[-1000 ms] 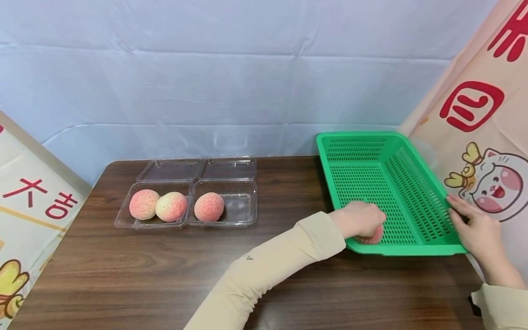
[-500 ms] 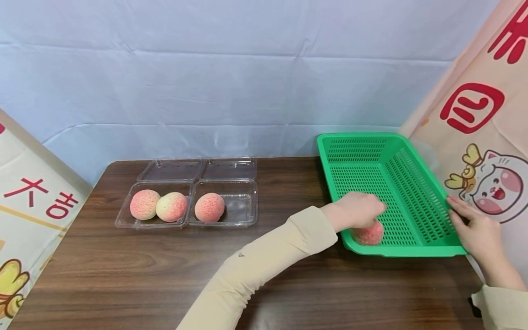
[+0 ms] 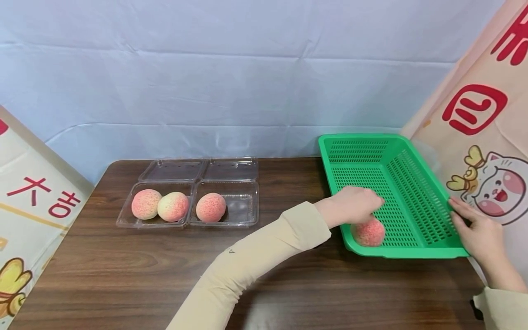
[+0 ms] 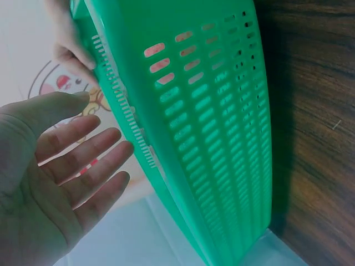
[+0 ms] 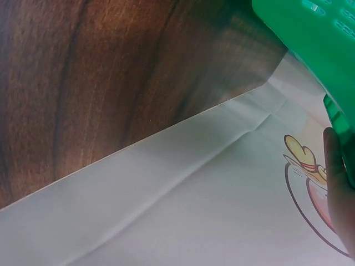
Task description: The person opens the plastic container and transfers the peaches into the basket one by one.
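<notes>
My left hand (image 3: pixel 352 204) hovers over the near-left corner of a green slotted plastic basket (image 3: pixel 406 252). In the left wrist view its fingers spread loosely beside the basket's wall, holding nothing. Just below that hand, a speckled pink peach (image 3: pixel 370 233) lies in the basket corner; bits of it show pink through the wall slots in the left wrist view. On the opposite side my right hand (image 3: pixel 480 231) holds the basket's right rim, fingers outside and thumb toward the inside. The right wrist view catches only an edge of this hand.
A clear hinged plastic box (image 3: pixel 243 224) lies opened at the left of the brown wooden table (image 3: pixel 136 270). Its left compartment holds a pink peach (image 3: pixel 146 204) and a paler peach (image 3: pixel 173 206); another pink peach (image 3: pixel 211 207) sits in the right one. Cloth hangs behind.
My left hand has let go of the peach and drawn up and to the left, leaving it in the basket's near-left corner. The right hand has stayed on the rim.
</notes>
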Demonstrator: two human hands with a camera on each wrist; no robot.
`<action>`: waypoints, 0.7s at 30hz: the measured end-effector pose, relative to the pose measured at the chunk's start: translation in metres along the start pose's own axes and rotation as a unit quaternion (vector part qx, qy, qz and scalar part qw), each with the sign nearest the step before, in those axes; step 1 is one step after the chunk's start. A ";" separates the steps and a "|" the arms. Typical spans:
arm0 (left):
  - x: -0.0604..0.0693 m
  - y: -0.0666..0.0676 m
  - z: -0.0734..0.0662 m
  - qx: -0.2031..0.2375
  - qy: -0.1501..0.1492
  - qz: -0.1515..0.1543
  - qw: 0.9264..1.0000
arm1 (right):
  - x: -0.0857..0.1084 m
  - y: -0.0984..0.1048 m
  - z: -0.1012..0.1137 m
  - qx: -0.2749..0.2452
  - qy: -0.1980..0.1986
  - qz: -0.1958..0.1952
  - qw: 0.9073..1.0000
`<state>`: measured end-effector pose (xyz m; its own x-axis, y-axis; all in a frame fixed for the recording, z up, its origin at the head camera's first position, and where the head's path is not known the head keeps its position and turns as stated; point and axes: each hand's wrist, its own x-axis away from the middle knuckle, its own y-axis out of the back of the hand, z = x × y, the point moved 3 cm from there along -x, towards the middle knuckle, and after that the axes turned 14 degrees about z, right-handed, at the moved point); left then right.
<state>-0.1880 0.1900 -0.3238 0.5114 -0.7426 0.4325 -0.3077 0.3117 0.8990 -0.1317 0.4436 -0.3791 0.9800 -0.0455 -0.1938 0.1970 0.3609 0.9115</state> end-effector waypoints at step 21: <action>0.016 0.001 0.016 0.000 -0.015 -0.019 1.000 | 0.000 0.000 -0.001 -0.002 -0.003 -0.004 1.000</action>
<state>-0.1932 0.1688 -0.3166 0.4984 -0.7714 0.3957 -0.2888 0.2826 0.9147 -0.1319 0.4440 -0.3797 0.9784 -0.0550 -0.1991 0.2054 0.3636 0.9086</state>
